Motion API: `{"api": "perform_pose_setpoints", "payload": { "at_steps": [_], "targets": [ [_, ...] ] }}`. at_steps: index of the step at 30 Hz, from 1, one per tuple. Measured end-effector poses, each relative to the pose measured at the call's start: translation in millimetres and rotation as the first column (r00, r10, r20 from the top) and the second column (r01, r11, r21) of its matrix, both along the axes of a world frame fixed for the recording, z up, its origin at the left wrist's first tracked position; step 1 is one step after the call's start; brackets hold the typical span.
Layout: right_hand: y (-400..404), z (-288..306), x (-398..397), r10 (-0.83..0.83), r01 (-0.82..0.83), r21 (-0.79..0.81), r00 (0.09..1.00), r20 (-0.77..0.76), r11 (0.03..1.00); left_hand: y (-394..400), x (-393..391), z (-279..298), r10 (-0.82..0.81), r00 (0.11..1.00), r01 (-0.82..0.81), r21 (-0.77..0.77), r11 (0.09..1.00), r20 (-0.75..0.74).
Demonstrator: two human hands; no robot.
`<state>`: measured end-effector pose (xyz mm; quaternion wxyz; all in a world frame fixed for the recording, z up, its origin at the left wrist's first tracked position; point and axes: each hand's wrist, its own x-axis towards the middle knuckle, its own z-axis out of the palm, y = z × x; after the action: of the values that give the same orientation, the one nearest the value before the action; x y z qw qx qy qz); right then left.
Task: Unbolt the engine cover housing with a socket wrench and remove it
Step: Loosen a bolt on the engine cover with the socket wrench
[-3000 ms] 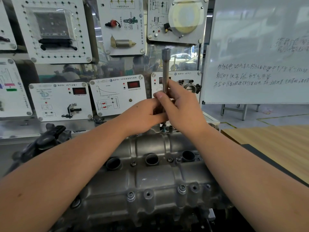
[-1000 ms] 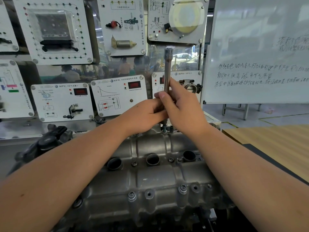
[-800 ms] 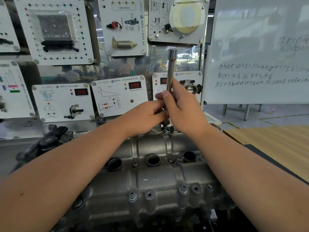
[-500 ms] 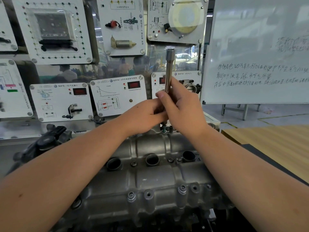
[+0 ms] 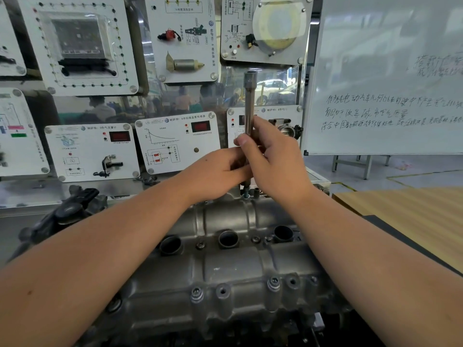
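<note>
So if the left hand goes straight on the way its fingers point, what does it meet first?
Its fingers point right, so the left hand would probably meet first the metal tool shaft that it already holds, then the right hand directly behind. Depth is hard to judge.

Head-worn view, forward and down, close over the engine cover housing (image 5: 225, 266).

both forearms reach forward and converge ahead of the chest. the left hand (image 5: 218, 171) curls its fingers round the lower shaft of the socket wrench (image 5: 249, 113), and the right hand (image 5: 273, 161) grips it just above, thumb (image 5: 246, 146) pressed on the front.
</note>
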<state>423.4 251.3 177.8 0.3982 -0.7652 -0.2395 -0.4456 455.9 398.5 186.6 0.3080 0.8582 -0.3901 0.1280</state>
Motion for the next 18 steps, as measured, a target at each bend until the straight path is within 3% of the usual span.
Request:
{"api": "perform_pose_setpoints", "payload": {
  "at_steps": [7, 13, 18],
  "targets": [
    [-1.4, -1.0, 0.4, 0.065, -0.062, 0.035, 0.995, -0.079, 0.997, 1.7, 3.3, -0.9, 0.006, 1.000, -0.005, 0.008, 1.000, -0.017],
    [-0.1, -0.9, 0.2, 0.013, -0.013, -0.024, 1.000, -0.002, 1.000, 0.7, 1.5, -0.8, -0.014, 1.000, 0.013, -0.018, 1.000, -0.012],
    [-2.4, 0.5, 0.5, 0.026, -0.027, -0.012, 0.997, -0.079, 1.000, 0.8, 3.5, -2.8, 0.003, 1.000, -0.003, 0.017, 1.000, -0.026]
  ]
}}
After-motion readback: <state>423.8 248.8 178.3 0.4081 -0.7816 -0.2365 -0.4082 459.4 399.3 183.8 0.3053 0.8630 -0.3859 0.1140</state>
